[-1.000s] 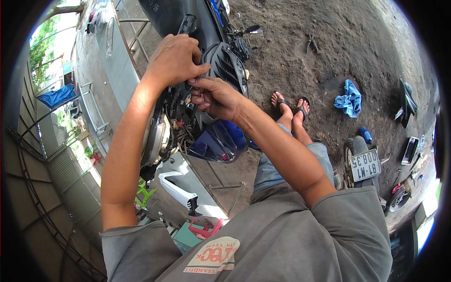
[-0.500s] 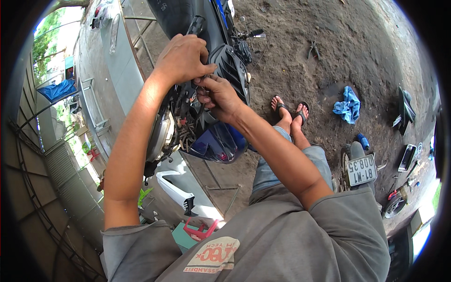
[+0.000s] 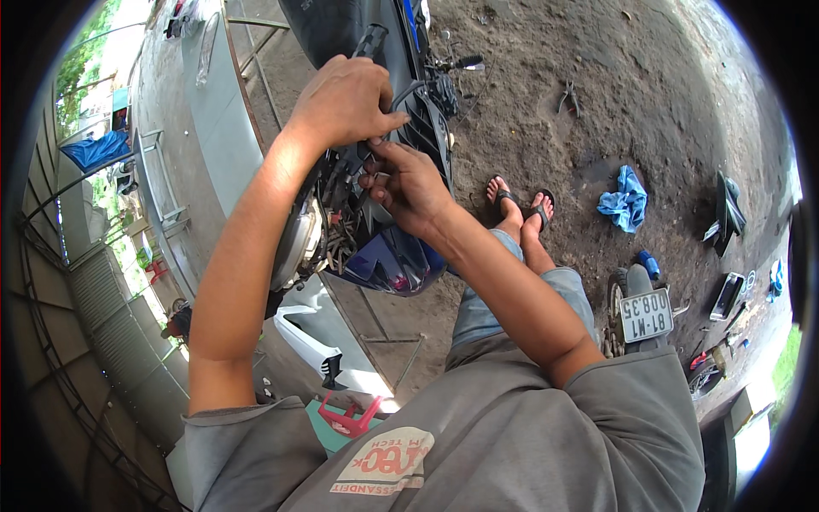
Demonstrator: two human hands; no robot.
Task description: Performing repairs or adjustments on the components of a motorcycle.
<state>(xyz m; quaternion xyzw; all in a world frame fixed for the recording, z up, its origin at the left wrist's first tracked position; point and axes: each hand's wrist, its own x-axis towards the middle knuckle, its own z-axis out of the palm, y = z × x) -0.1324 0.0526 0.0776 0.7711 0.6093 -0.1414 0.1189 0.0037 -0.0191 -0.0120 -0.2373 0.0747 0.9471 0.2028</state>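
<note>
A motorbike (image 3: 311, 30) with black bodywork and a blue panel (image 3: 384, 260) fills the upper centre, its front internals and wiring exposed. My left hand (image 3: 341, 101) curls over the dark handlebar assembly (image 3: 371, 41), below the rubber grip, thumb reaching right. My right hand (image 3: 405, 188) is just below it, fingers bent and pinched among dark parts and cables; what they hold is hidden. Both hands sit close together beside the black slatted cover (image 3: 426, 128).
Left stands a grey bench (image 3: 213, 128); below lies a white fairing (image 3: 303, 337). Dirt ground to the right holds pliers (image 3: 570, 101), blue cloth (image 3: 623, 200), a blue bottle (image 3: 648, 264), loose black panel (image 3: 727, 213), phone-like item (image 3: 727, 297) and another motorbike (image 3: 641, 316).
Both hands have shifted slightly rightward in the view, my left one also slightly upward, staying on the same area of the motorbike. The surrounding scene has shifted a little with the head.
</note>
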